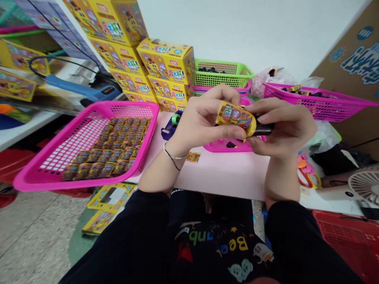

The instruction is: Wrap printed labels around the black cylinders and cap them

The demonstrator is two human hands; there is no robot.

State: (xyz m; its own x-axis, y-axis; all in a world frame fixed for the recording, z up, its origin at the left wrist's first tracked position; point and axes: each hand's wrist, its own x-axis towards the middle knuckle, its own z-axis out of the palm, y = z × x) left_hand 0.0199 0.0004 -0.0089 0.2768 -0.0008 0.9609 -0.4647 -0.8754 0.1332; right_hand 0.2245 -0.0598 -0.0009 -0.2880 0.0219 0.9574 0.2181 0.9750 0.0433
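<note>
Both hands hold a short dark cylinder (263, 128) wrapped in a yellow printed sleeve (235, 119). My left hand (201, 118) grips the sleeve end from above with thumb and fingers. My right hand (282, 130) holds the dark end and touches the sleeve's edge. Beneath them, a small pink basket (227, 146) holds a black item. A small printed label (193, 157) lies on the pink table (225, 175) near my left wrist. A pink basket (124, 103) with rows of small packets stands to the left.
Yellow printed boxes (166, 61) are stacked behind the table, next to a green basket (222, 75). A pink basket (319, 101) holds yellow and black pieces at right. A tape dispenser (171, 123) stands by my left hand. A red basket (346, 244) sits low right.
</note>
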